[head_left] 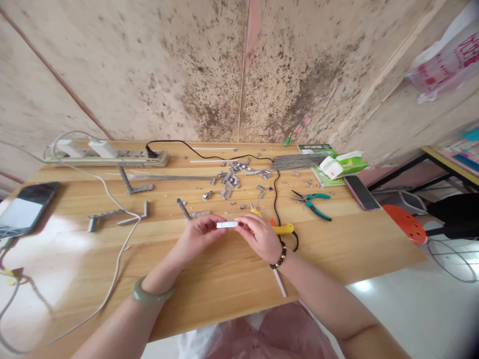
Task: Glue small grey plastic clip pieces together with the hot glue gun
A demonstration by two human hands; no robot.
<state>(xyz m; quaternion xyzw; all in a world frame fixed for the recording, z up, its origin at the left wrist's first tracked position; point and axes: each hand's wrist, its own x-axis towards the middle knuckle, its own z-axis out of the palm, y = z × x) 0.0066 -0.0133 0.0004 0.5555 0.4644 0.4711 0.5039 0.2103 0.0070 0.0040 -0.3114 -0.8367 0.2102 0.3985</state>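
Observation:
Between my two hands is a small, pale grey-white rectangular block [226, 225], raised a little over the near part of the table. My left hand [202, 232] pinches its left end with thumb and fingers. Its right end is gripped by the fingertips of my right hand [259, 234]. Behind my left hand lies a short row of grey blocks with an upright piece [183, 209]. A yellow hot glue gun [284, 229] rests just beyond my right hand, which partly covers it. From under my right wrist a white glue stick [279, 284] sticks out.
Loose grey blocks [229, 182] and metal wires [299, 160] lie toward the wall. Teal-handled pliers [316, 203], a tissue pack [344, 164] and a phone [361, 192] are at right. A power strip [127, 158], white cable [119, 259], grey block assemblies [136, 214] and a tablet [26, 209] occupy the left.

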